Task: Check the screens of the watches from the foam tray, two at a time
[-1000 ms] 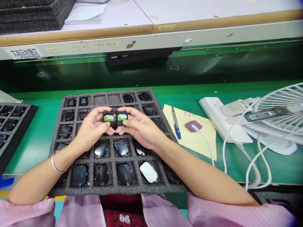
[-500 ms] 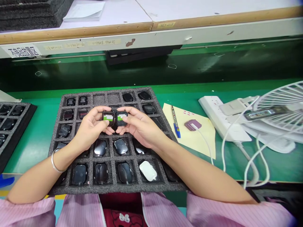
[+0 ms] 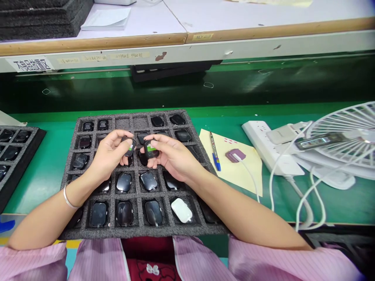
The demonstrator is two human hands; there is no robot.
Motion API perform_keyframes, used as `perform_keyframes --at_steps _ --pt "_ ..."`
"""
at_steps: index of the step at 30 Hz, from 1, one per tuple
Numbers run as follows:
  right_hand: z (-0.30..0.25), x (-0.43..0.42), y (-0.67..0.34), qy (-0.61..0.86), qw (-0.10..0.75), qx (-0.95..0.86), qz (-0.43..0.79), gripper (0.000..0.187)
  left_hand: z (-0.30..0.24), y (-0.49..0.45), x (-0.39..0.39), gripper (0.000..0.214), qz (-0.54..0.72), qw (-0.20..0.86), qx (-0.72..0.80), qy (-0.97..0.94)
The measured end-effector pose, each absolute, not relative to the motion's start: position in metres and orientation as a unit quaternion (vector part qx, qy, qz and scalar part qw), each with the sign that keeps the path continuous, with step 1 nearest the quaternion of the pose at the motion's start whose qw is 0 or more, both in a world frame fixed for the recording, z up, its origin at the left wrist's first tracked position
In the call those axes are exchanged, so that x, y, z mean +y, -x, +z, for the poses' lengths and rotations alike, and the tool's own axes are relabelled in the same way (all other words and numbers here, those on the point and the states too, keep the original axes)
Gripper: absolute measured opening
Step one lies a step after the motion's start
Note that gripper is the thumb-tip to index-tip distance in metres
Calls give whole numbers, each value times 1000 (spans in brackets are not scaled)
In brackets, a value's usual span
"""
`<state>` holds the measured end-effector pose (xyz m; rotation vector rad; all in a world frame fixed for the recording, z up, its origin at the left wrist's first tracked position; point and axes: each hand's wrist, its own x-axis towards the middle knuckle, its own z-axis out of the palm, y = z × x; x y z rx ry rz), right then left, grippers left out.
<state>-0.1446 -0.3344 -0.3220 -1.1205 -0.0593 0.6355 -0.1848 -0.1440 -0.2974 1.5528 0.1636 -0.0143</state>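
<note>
My left hand pinches a small black watch body whose screen shows a green and white display. In my right hand sits a second black watch body with the same kind of lit screen. Both hands hover over the middle of a grey foam tray, a little apart from each other. The tray's pockets hold several dark watch bodies and one white one.
A second foam tray lies at the left. To the right are a yellow paper with a blue pen, a purple charger puck, a white power strip, cables and a white fan. A shelf runs behind.
The two watch bodies, held side by side with screens up, have been drawn apart and tilted. Both hands have dropped slightly toward the tray.
</note>
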Motion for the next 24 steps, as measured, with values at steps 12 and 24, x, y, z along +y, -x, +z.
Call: perform_keyframes --at_steps 12,24 --pt "-317 -325 107 607 721 -127 309 73 -289 148 -106 62 -78 664 -2 -744" --pt "-303 -280 32 943 154 -289 68 53 -321 77 -75 48 -2 273 -68 -960"
